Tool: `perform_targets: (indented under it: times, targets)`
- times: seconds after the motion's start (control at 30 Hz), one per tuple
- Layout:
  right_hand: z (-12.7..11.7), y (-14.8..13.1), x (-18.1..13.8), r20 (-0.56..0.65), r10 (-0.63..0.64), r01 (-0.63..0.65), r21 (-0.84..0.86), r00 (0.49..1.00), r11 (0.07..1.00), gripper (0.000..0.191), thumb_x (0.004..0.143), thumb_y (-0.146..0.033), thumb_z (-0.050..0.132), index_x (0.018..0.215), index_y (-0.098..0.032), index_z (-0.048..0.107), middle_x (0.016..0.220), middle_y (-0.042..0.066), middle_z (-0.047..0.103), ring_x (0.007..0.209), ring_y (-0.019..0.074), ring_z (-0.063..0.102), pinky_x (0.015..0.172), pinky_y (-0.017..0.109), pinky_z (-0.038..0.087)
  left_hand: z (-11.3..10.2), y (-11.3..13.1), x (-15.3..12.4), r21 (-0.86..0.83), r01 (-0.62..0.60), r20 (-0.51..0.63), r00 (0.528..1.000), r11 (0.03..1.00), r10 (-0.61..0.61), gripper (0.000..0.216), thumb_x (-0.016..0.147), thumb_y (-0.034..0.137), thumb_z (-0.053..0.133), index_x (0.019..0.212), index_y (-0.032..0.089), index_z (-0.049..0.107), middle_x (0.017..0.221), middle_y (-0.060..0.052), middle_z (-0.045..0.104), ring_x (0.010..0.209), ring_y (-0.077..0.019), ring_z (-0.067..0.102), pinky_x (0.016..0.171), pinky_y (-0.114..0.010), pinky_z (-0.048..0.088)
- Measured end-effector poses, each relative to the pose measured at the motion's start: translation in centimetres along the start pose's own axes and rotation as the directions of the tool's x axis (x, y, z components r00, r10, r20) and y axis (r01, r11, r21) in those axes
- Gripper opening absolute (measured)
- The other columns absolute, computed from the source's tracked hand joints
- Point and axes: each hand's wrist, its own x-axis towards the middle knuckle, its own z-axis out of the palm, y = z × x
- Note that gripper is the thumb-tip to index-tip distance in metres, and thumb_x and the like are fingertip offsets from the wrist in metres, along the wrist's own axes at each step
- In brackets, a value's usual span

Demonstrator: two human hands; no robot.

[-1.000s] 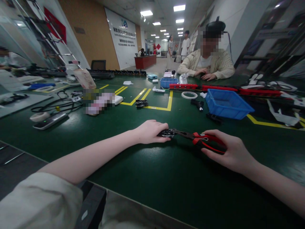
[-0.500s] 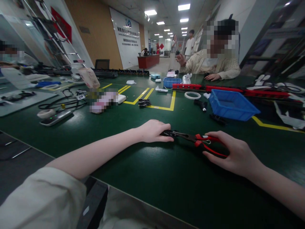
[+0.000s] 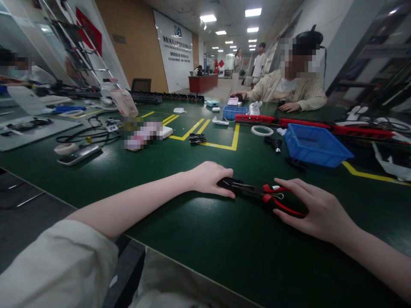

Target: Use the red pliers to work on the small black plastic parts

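My left hand [image 3: 210,177] rests on the green table [image 3: 199,231], fingers closed around a small black part [image 3: 227,184] that is mostly hidden. The jaws of red-handled pliers [image 3: 272,197] reach that part from the right. My right hand [image 3: 316,209] grips the red and black pliers handles low over the table. Both forearms stretch forward from the near edge.
A blue bin [image 3: 316,145] stands behind the pliers at right, with a white tape ring [image 3: 262,130], a black tool [image 3: 274,143] and red strips [image 3: 321,124] beyond. Black clips [image 3: 197,137] lie inside yellow floor-tape lines. Cables and a remote [image 3: 78,154] lie left. A person sits across the table.
The view has shifted slightly; both hands stay on the black part and pliers. The person opposite raised a hand, then lowered it back to the table.
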Motion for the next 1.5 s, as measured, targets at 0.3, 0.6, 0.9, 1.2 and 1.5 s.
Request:
perform_targets:
  times: [0.3,0.6,0.9,1.2,1.5]
  targets:
    - [0.1,0.2,0.3,0.001,-0.022,0.022,-0.074,1.0,0.997,0.061,0.074,-0.058,0.063,0.12,-0.02,0.049,0.109,0.012,0.064,0.1,0.029,0.059,0.081,0.044,0.048,0.0,0.0,0.1,0.007,0.008,0.007,1.0,1.0,-0.008,0.044,0.082,0.062,0.054,0.083,0.018,0.051,0.069,0.001,0.058,0.061,-0.0147,0.054,0.054,-0.024,0.031]
    - [0.2,-0.3,0.3,0.046,0.029,-0.028,-0.023,0.999,0.999,0.054,0.087,-0.043,0.051,0.133,-0.018,0.041,0.124,0.014,0.057,0.108,0.0275,0.058,0.09,0.045,0.05,0.1,0.0,0.0,-0.011,0.006,-0.025,1.0,1.0,-0.007,0.042,0.082,0.059,0.057,0.086,0.018,0.052,0.068,0.001,0.059,0.062,-0.0151,0.055,0.06,-0.025,0.034]
    - [0.0,-0.2,0.3,0.034,0.023,-0.023,-0.005,0.999,1.0,0.049,0.083,-0.045,0.054,0.124,-0.02,0.052,0.113,0.012,0.063,0.096,0.0262,0.063,0.079,0.041,0.054,-0.2,0.3,-0.2,0.163,-0.073,-0.031,0.996,0.984,0.079,0.043,0.085,0.058,0.051,0.099,0.018,0.055,0.104,-0.006,0.057,0.073,-0.0161,0.053,0.069,-0.029,0.036]
    - [0.2,0.0,0.2,0.059,0.062,-0.065,0.054,0.996,0.996,0.05,0.083,-0.045,0.056,0.127,-0.021,0.049,0.117,0.011,0.061,0.102,0.0257,0.061,0.084,0.041,0.054,-0.4,-0.1,-0.5,0.121,-0.137,-0.043,0.989,0.983,0.143,0.046,0.086,0.058,0.05,0.105,0.017,0.056,0.105,-0.007,0.058,0.082,-0.0189,0.056,0.077,-0.032,0.036]
    - [0.3,0.0,-0.2,0.062,0.07,-0.077,0.114,0.996,0.991,0.055,0.082,-0.04,0.058,0.132,-0.024,0.043,0.12,0.01,0.059,0.105,0.0247,0.061,0.086,0.039,0.055,-1.9,-2.3,-1.1,-0.031,-0.007,-0.097,0.995,1.0,0.004,0.034,0.095,0.046,0.039,0.109,0.018,0.054,0.11,-0.005,0.059,0.091,-0.0179,0.057,0.08,-0.031,0.038]
